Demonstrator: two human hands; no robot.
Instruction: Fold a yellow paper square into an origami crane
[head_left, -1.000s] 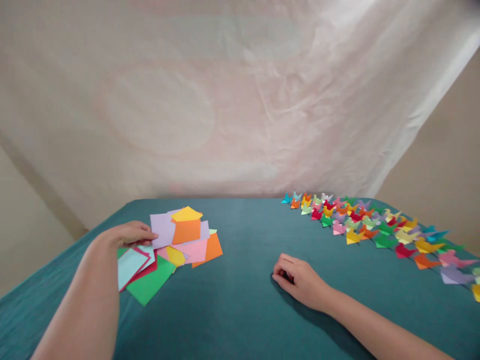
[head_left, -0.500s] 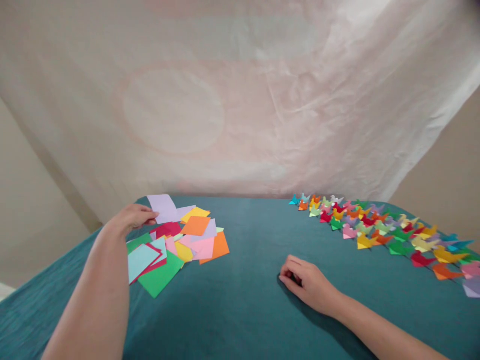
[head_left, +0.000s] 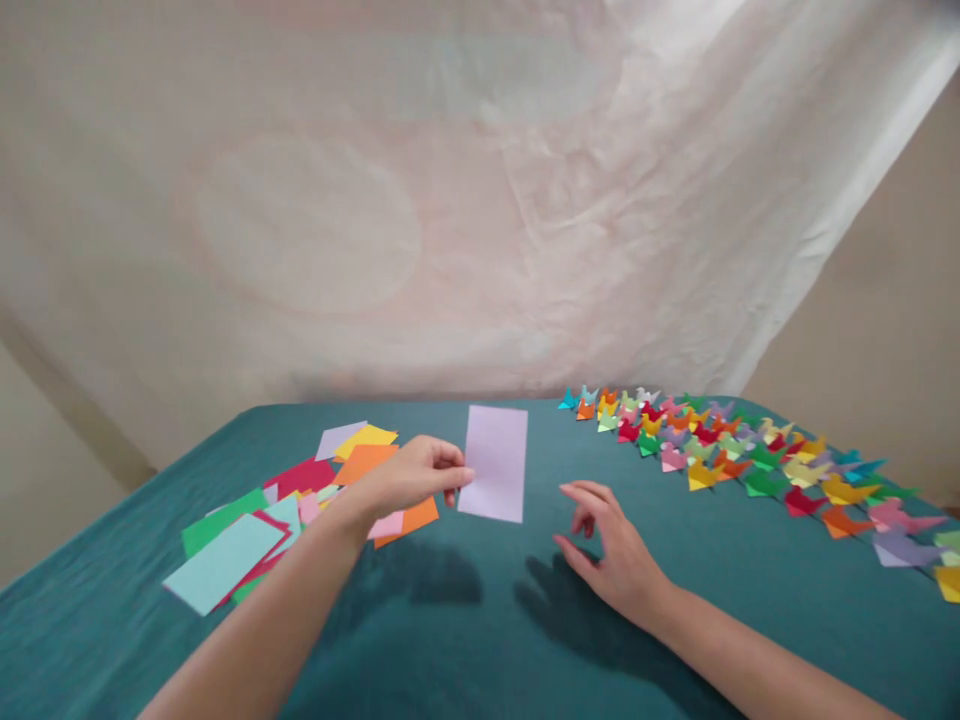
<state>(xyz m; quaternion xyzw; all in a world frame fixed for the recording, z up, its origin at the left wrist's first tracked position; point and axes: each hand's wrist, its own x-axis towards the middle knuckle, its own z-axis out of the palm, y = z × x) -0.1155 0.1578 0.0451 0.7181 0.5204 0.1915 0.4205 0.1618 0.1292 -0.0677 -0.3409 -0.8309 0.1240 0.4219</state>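
Observation:
Between thumb and fingers, my left hand (head_left: 420,474) pinches the left edge of a flat lilac sheet of paper (head_left: 495,463). The sheet is held up above the table, near the middle of the view. To its right, my right hand (head_left: 607,540) hovers with thumb and fingers apart and nothing between them. A gap separates it from the sheet. Behind and beneath my left forearm lies a loose pile of coloured paper sheets (head_left: 225,562), in light blue, green, red, orange, yellow, pink and lilac; my arm hides part of it.
Rows of small folded paper birds (head_left: 701,475) in many colours stand along the table's right side. A dark green cloth (head_left: 450,650) covers the table. Behind its far edge hangs a pale sheet of fabric (head_left: 465,220).
My left hand has carried the lilac sheet from the pile rightward to the middle. My right hand has lifted and its fingers have spread. The view has turned slightly to the right.

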